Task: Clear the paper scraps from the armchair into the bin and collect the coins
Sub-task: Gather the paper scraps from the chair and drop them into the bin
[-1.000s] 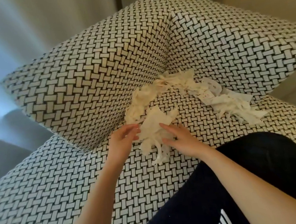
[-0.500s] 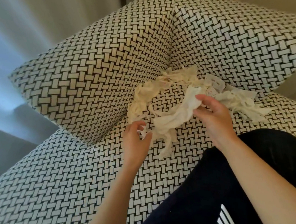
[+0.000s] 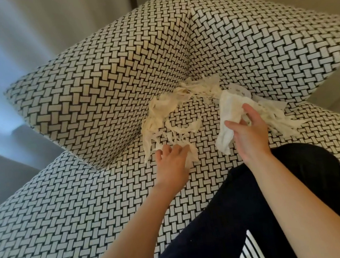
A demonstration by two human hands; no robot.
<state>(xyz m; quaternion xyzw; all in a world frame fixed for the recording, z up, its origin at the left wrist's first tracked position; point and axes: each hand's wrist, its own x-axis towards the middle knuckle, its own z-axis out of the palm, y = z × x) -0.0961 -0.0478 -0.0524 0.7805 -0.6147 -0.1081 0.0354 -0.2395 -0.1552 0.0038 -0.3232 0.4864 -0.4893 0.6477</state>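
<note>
The woven-pattern armchair [image 3: 89,209] fills the view, with a dark-trousered knee [image 3: 285,190] on its seat. A heap of paper scraps [image 3: 175,111] lies in the seat's back corner. The right hand [image 3: 248,135] has its fingers [image 3: 251,112] curled round a white wad [image 3: 228,115] beside the heap. The left hand [image 3: 172,164] pinches loose strips at the heap's near edge.

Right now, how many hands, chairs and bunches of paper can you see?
Hands: 2, left hand and right hand
Armchair: 1
Paper bunches: 2, white wad in the right hand, scrap heap on the seat (pieces too tangled to count)
Total: 5
</note>
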